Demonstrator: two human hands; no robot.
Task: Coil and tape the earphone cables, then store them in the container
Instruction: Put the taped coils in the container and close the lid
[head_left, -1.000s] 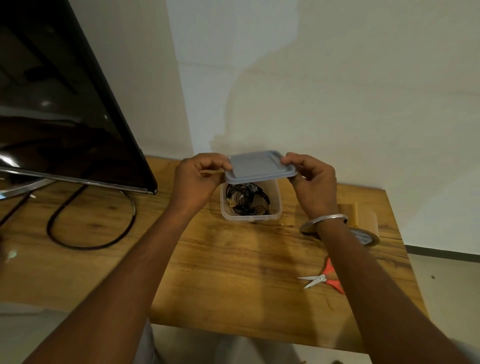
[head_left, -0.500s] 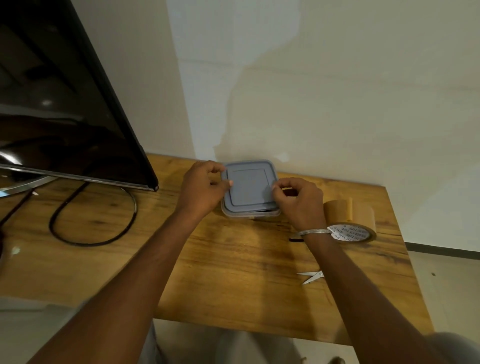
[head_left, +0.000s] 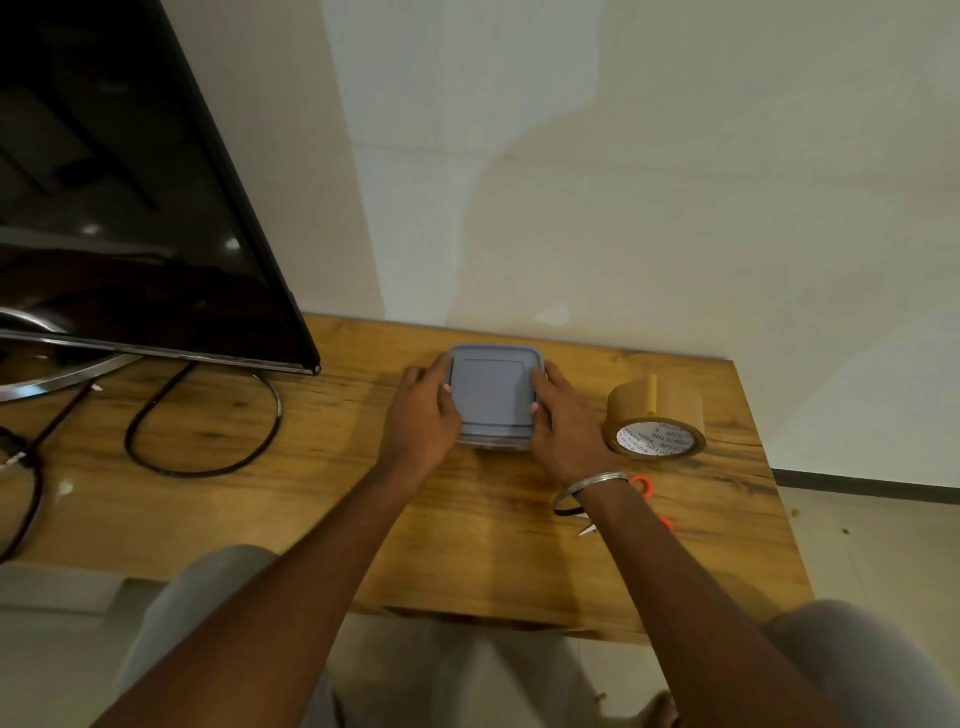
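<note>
Item: lidded container (head_left: 492, 446), near the counter (head_left: 311, 493) far edge; cables not visible, presumably inside. Our left grip (head_left: 421, 415) and right grip (head_left: 566, 426) clasp its sides. Step, we judge: sealing. Next: press lid corners home.

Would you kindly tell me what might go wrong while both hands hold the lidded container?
The lid may not be sealed all round: the left hand and right hand cover its side edges.
The right forearm lies over the scissors; drawing back could sweep them off the table.
</note>
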